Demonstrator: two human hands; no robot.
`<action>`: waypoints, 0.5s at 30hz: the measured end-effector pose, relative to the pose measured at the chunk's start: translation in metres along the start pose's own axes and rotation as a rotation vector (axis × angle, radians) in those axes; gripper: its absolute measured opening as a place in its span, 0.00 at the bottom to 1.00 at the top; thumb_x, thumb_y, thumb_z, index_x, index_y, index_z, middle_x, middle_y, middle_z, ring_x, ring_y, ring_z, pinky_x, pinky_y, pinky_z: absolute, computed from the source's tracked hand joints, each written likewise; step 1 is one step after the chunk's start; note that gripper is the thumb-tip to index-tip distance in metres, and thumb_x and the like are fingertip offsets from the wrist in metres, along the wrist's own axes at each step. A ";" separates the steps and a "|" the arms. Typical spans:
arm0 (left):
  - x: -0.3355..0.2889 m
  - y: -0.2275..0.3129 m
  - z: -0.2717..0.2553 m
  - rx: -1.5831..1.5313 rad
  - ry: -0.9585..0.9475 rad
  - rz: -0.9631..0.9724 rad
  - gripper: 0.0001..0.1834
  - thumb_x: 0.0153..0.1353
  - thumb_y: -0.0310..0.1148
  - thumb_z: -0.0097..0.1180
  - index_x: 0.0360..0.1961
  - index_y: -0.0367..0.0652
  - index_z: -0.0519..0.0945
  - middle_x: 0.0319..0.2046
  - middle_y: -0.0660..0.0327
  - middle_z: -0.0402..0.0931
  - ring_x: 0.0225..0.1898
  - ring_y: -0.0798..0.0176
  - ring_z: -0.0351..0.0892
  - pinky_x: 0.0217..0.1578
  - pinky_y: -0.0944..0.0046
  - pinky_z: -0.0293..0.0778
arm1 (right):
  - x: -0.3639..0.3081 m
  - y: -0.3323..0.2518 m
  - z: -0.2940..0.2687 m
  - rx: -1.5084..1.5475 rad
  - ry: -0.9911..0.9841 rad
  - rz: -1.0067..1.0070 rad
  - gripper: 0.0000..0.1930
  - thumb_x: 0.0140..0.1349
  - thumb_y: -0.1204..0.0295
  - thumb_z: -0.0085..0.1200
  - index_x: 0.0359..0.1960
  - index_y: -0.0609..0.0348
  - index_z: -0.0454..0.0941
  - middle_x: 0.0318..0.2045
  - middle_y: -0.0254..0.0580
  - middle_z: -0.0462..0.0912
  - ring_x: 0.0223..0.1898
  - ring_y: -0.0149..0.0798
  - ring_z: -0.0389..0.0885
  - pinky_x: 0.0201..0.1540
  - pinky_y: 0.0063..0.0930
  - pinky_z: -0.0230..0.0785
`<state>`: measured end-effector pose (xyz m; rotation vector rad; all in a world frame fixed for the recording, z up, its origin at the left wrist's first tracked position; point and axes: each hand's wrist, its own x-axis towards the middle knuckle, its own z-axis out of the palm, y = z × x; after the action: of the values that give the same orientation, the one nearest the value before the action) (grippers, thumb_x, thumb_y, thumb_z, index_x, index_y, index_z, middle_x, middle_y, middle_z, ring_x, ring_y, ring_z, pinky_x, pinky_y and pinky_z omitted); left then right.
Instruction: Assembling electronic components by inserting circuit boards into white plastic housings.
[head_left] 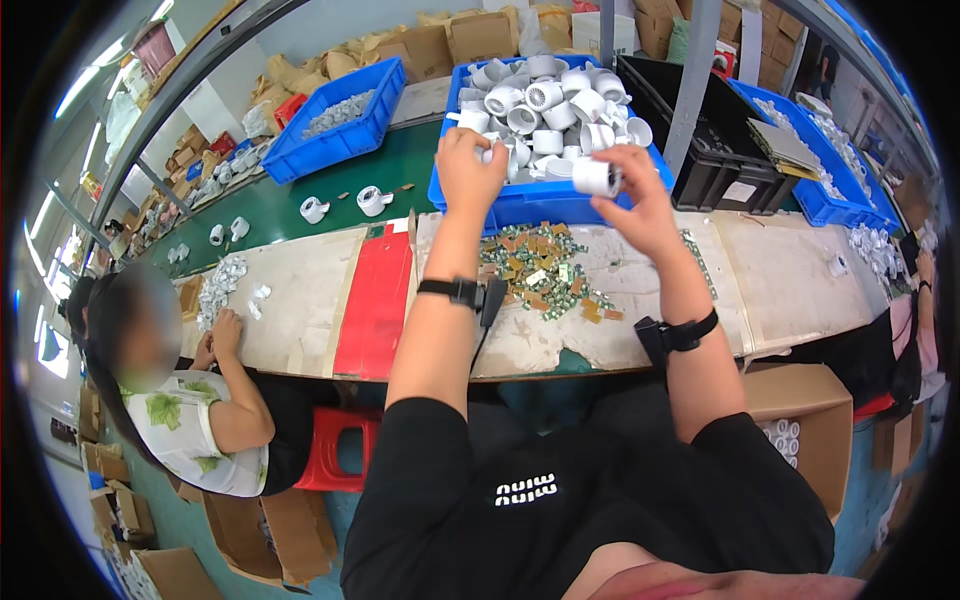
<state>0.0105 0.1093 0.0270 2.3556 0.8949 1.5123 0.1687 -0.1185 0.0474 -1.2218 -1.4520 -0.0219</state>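
Note:
My right hand (645, 205) grips a short white plastic cylindrical housing (597, 178) with a dark inside, holding it over the front right of a blue bin (535, 210). The bin is heaped with similar white housings (545, 97), some with fan-like slotted ends. My left hand (470, 172) is at the bin's left side, its fingers curled round a white housing (468, 121) that they partly hide. On the table below the bin lies a spread pile of small green and tan circuit boards (548, 272).
Two white housings (372, 201) stand on the green belt (270, 215) at left. Blue bins (345, 112) (850, 190) and a black crate (730, 150) flank the heaped bin. A metal post (695, 95) rises behind my right hand. A co-worker (200, 420) sits at left, hands by small white parts.

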 end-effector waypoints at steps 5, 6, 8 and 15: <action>-0.050 0.054 0.005 -0.738 0.112 -0.229 0.10 0.66 0.27 0.58 0.28 0.38 0.72 0.38 0.53 0.84 0.31 0.69 0.80 0.32 0.67 0.74 | -0.021 0.010 0.026 0.174 -0.090 0.049 0.26 0.52 0.80 0.64 0.56 0.59 0.78 0.54 0.40 0.71 0.58 0.39 0.74 0.56 0.30 0.71; -0.059 0.061 0.010 -0.828 0.047 -0.225 0.10 0.69 0.27 0.55 0.30 0.37 0.71 0.43 0.49 0.85 0.35 0.70 0.82 0.33 0.67 0.76 | -0.026 0.015 0.032 0.295 -0.060 0.058 0.26 0.52 0.79 0.65 0.57 0.61 0.77 0.56 0.42 0.73 0.58 0.39 0.74 0.58 0.30 0.71; -0.073 0.057 0.018 -0.978 0.016 -0.258 0.08 0.69 0.26 0.54 0.34 0.37 0.68 0.38 0.49 0.84 0.34 0.70 0.80 0.35 0.68 0.76 | -0.030 0.017 0.037 0.423 -0.036 0.083 0.27 0.52 0.78 0.65 0.57 0.63 0.77 0.57 0.43 0.74 0.59 0.38 0.75 0.59 0.30 0.70; -0.097 0.057 0.019 -1.044 0.012 -0.061 0.12 0.68 0.34 0.50 0.43 0.36 0.71 0.37 0.56 0.74 0.38 0.64 0.72 0.42 0.63 0.70 | -0.025 0.012 0.030 0.179 -0.264 -0.050 0.30 0.53 0.82 0.64 0.62 0.62 0.75 0.61 0.49 0.77 0.60 0.40 0.75 0.64 0.34 0.64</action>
<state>0.0208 0.0100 -0.0279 1.5213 0.0750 1.4424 0.1493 -0.1104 0.0127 -1.0701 -1.6743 0.2391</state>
